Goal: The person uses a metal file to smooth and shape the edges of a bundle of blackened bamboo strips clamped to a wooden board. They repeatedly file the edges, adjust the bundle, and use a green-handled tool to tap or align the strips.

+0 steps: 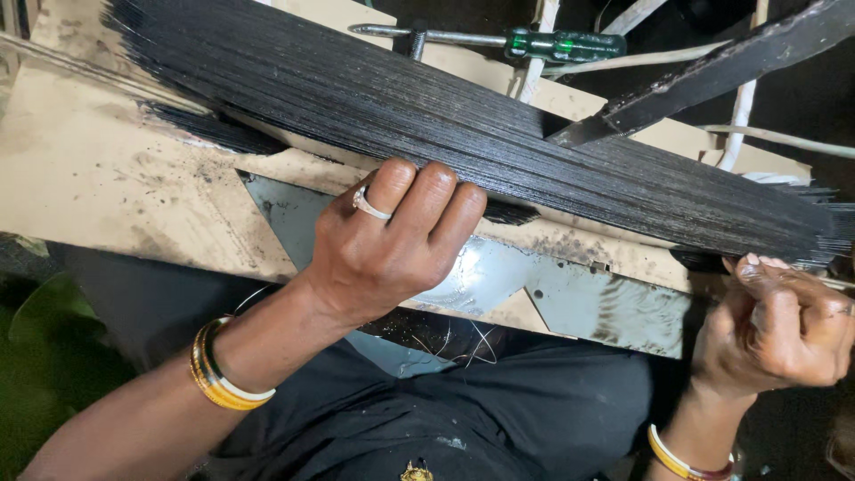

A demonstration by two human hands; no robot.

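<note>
Your left hand (pixel 383 245) lies palm down on the near side of the long bundle of black strands (pixel 463 134), its fingers curled over the bundle's near edge and pressing it against the workboard (pixel 98 169); a ring sits on one finger and yellow and white bangles (pixel 223 374) circle that wrist. Your right hand (pixel 784 325) is clenched into a loose fist at the bundle's right end, just below the fanned tips; it seems to pinch a few fine strands, but the picture does not show them clearly enough to be sure. A bangle shows on that wrist too.

The bundle runs slantwise across the board, from the far left corner down to the right edge, thick at the middle and splaying into loose ends at both tips. Under your left hand a grey metal plate (pixel 570 298), smeared with black, lies along the board's near edge, partly covered by the bundle. The pale board itself is stained with dark smudges near its left side.

Farther out, a black wooden bar (pixel 712 71) lies slantwise with its lower end touching the bundle's far side. A green-handled screwdriver (pixel 499 40) rests at the board's far edge. White cords (pixel 739 107) trail beyond the bar. Dark cloth (pixel 499 410) covers your lap below the board.
</note>
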